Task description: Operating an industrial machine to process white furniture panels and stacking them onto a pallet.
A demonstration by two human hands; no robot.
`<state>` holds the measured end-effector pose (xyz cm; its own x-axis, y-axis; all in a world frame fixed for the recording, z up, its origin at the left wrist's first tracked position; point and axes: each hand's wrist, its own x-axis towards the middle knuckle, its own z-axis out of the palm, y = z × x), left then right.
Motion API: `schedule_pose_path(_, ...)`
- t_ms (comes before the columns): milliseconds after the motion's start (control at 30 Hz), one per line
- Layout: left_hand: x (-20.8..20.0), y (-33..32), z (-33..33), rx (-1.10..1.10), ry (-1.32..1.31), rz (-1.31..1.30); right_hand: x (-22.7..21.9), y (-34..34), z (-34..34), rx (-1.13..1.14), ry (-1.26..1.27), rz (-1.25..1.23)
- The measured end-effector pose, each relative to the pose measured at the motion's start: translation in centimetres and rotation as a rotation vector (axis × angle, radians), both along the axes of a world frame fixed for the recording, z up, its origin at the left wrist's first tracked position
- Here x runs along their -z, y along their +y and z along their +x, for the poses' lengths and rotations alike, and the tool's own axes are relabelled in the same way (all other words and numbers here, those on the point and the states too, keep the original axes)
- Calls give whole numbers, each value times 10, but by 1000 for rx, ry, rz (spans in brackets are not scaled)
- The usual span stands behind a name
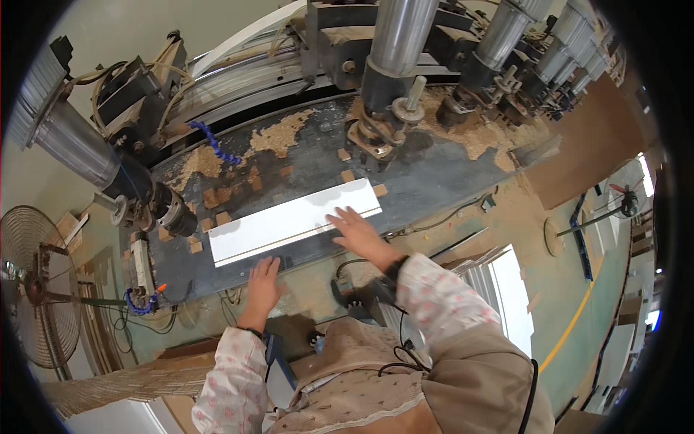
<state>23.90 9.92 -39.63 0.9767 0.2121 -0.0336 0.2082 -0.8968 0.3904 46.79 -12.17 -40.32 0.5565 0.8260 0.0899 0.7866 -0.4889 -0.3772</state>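
Note:
A long white panel (282, 218) with a thin brown groove near its front edge lies at a slant on the dark worktable (434, 186). Fingers spread, my right hand (359, 235) rests on the right part of the panel, near its front edge. My left hand (264, 283) is at the table's front edge, just short of the panel, its fingers stretched out and holding nothing. Small wooden blocks touch or sit close to the panel's back and ends, among them one block (348, 176) behind it and another block (379, 190) at its right end.
Motor-driven machine heads stand along the table: one head (170, 206) at left, another (376, 134) behind the panel, several farther right. Sawdust (282, 134) covers parts of the tabletop. A fan (40, 286) stands at left. White panels (506, 289) are stacked beside my right arm.

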Motion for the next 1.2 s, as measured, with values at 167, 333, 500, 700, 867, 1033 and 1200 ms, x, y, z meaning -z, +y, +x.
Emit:
schedule_pose_path(167, 34, -3, 45, -50, 119, 114, -75, -200, -17, 319, -166, 60)
schedule_pose_path(333, 48, -7, 52, -74, 219, 184, -123, -411, -121, 942, -181, -249)
schedule_pose_path(500, 49, -3, 53, -40, 236, 214, -107, -516, -199, 1161, 299, -576)
schedule_pose_path(700, 56, -7, 52, -72, 201, 256, -96, -468, -203, 987, 187, -567)
schedule_pose_path(867, 71, -24, 12, -65, -41, 217, -90, -381, -201, 801, -72, -373)
schedule_pose_path(1033, 69, -18, -28, 49, -43, 306, -129, -319, -140, 427, -53, 27)
schedule_pose_path(1200, 14, 2, -57, 98, -211, 251, -147, -202, -68, 63, -30, -6)
